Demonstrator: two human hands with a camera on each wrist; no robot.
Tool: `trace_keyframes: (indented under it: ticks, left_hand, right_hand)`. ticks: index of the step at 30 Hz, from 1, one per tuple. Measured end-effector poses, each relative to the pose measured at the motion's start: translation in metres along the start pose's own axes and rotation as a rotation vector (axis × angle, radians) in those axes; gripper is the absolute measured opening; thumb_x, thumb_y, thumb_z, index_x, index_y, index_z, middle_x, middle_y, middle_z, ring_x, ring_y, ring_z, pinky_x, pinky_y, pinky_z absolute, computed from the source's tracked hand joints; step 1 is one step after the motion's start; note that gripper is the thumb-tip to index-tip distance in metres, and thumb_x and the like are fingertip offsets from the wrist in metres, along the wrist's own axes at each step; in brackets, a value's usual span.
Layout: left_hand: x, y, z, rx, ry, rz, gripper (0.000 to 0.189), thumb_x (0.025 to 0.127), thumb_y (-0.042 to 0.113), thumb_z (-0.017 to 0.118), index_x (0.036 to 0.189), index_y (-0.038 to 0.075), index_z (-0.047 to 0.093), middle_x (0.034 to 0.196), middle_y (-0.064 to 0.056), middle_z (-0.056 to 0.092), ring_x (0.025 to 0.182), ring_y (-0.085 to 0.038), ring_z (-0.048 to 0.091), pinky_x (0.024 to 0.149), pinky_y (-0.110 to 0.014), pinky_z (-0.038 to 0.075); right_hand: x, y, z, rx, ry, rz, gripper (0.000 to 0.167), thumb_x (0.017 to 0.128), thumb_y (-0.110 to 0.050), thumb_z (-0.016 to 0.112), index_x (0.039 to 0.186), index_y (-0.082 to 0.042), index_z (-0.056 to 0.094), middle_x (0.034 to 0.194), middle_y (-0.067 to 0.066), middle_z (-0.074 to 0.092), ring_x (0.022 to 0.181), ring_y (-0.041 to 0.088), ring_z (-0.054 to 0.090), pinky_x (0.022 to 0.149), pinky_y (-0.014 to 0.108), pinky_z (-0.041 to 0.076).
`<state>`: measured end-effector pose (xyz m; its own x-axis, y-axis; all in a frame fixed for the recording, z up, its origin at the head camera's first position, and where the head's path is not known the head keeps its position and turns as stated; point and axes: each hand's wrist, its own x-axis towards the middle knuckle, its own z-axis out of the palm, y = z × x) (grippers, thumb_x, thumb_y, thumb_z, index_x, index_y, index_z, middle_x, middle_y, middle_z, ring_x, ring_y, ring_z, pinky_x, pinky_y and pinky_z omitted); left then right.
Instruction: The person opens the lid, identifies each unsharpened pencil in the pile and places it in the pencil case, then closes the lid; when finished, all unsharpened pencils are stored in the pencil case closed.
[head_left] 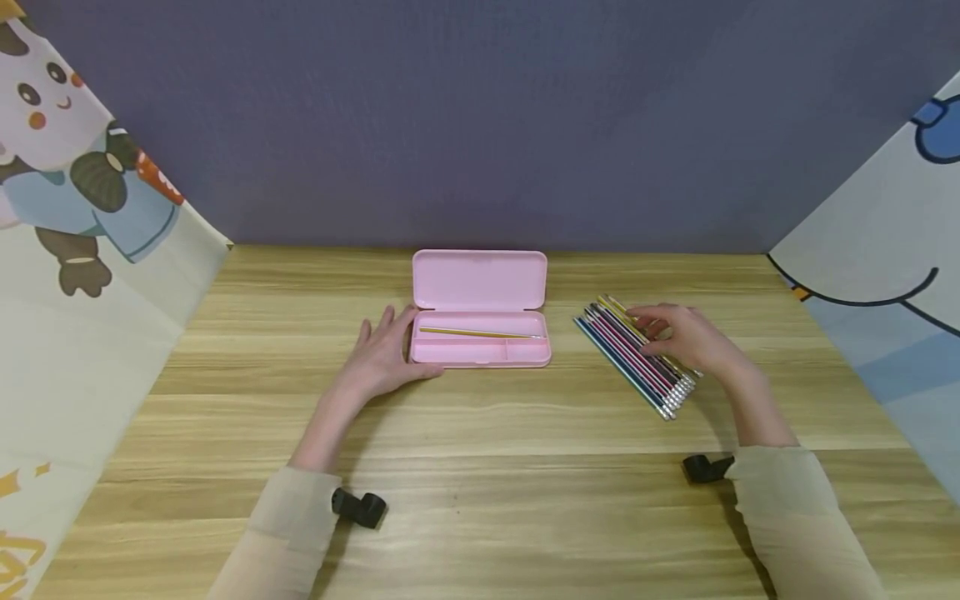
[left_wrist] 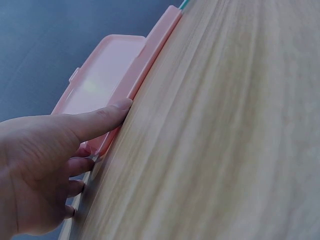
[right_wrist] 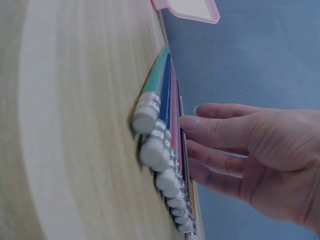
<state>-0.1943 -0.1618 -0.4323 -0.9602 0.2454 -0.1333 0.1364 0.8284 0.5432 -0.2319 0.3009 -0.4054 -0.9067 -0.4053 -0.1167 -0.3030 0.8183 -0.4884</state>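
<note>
A pink pencil case [head_left: 461, 353] lies with its lid [head_left: 480, 280] raised at the back. One yellow pencil [head_left: 480, 333] rests lengthwise in its rear compartment. At the case's left end is my left hand [head_left: 378, 358], fingers spread, the thumb along the front wall and the index finger by the rear corner. Several pencils [head_left: 624, 348] in teal, blue, pink, dark and yellow lie side by side to the right, white erasers toward me. Over their far right side hovers my right hand [right_wrist: 270, 150], thumb and fingers bent loosely with a gap between them, fingertips right at the pencils.
The wooden table [head_left: 480, 467] runs back to a dark blue-grey panel [head_left: 480, 125]. Cartoon-printed sheets flank it on the left [head_left: 67, 350] and right. A small black camera is strapped to each wrist.
</note>
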Motion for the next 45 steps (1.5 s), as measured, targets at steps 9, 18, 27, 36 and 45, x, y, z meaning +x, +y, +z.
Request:
trace_keyframes:
  ticks: [9,18,27,36,45]
  left_hand:
    - [0.0,0.0,0.0,-0.002,0.003,0.005,0.103,0.083,0.055,0.08,0.163,0.021,0.024,0.173,-0.011,0.023,0.162,-0.04,0.005,0.131,-0.064,-0.003]
    - [0.0,-0.001,0.0,-0.007,0.009,0.011,0.103,0.083,0.056,0.079,0.163,0.021,0.025,0.172,-0.011,0.023,0.162,-0.04,0.005,0.131,-0.064,-0.003]
    - [-0.001,0.0,0.0,-0.007,0.006,0.002,0.105,0.083,0.055,0.079,0.164,0.019,0.022,0.172,-0.013,0.023,0.162,-0.039,0.004,0.131,-0.064,-0.003]
    - [0.001,-0.002,0.001,0.012,0.011,0.008,0.105,0.084,0.055,0.079,0.164,0.017,0.022,0.171,-0.016,0.024,0.162,-0.042,0.007,0.131,-0.065,-0.002]
    - [0.001,-0.001,0.001,0.016,0.007,0.003,0.105,0.083,0.056,0.079,0.163,0.019,0.022,0.172,-0.014,0.025,0.162,-0.041,0.007,0.131,-0.064,-0.002]
  right_hand:
    - [0.0,-0.002,0.0,-0.005,0.005,0.012,0.06,0.089,-0.002,0.077,0.145,0.001,0.056,0.131,0.029,0.064,0.109,0.039,0.068,0.09,0.054,0.059]
    - [0.001,0.0,0.0,0.004,0.009,0.012,0.06,0.088,-0.001,0.077,0.144,0.002,0.056,0.13,0.029,0.065,0.105,0.037,0.069,0.085,0.044,0.061]
    - [-0.004,-0.002,-0.005,0.017,0.002,0.015,0.053,0.094,0.006,0.066,0.145,0.0,0.056,0.133,0.03,0.064,0.109,0.04,0.069,0.081,0.036,0.063]
    - [-0.003,-0.013,-0.014,0.027,0.091,-0.051,0.054,0.096,0.002,0.065,0.148,-0.008,0.056,0.127,0.022,0.069,0.108,0.036,0.07,0.074,0.024,0.058]
    - [0.031,-0.056,-0.009,0.078,0.119,-0.152,0.05,0.096,-0.002,0.068,0.144,-0.015,0.062,0.128,0.017,0.072,0.107,0.029,0.071,0.073,0.024,0.057]
